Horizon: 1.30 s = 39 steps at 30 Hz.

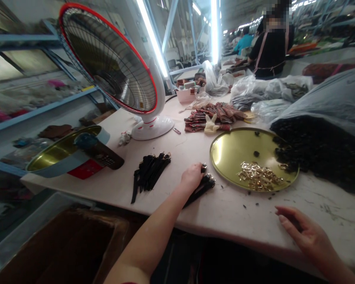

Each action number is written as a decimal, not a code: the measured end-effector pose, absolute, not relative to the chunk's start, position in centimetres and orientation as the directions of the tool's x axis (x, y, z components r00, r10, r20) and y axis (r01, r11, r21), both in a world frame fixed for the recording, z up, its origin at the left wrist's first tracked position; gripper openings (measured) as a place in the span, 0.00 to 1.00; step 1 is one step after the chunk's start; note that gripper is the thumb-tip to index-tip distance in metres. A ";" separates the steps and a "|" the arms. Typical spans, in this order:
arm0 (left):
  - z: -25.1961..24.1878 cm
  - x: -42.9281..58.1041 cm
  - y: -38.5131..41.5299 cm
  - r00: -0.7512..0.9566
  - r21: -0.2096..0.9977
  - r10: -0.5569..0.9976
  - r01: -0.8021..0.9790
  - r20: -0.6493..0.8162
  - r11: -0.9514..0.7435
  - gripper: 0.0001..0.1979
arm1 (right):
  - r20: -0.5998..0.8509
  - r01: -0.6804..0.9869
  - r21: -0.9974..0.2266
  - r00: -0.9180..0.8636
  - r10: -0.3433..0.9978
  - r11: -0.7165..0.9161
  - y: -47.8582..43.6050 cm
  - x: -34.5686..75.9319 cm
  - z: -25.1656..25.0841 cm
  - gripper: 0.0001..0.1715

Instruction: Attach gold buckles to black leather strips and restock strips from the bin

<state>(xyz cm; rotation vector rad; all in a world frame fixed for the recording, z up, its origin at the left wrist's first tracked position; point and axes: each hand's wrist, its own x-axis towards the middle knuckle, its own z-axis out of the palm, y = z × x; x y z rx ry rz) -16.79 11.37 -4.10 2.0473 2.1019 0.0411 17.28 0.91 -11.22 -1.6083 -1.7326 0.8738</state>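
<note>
My left hand (pixel 192 176) is closed at a small bunch of black straps (pixel 205 186) with metal ends near the table's front edge. A dark strap end pokes out past its fingers; the rest of the grip is hidden. To its left lies a larger pile of black straps (pixel 152 171) with gold-coloured ends. My right hand (pixel 304 230) hovers over the front edge, fingers curved and apart from the thumb, with nothing visible in it. Between and beyond the hands is a round gold tray (pixel 225 167) bearing a heap of small gold metal pieces (pixel 260 176) and a few black bits.
A mass of small black pieces (pixel 322 150) spills from a clear plastic bag (pixel 334 94) at right. A red-rimmed fan heater (pixel 152 128), brown folded pieces (pixel 215 114) and a gold-lined tin (pixel 62 157) stand behind and left. A box (pixel 65 240) sits below. Another person (pixel 272 47) stands beyond.
</note>
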 end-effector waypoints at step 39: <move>-4.7 -23.3 9.4 -0.183 0.849 0.875 0.221 -0.448 0.481 0.10 | 0.051 0.649 -0.755 -0.081 0.995 0.091 0.9 17.7 -12.2 0.20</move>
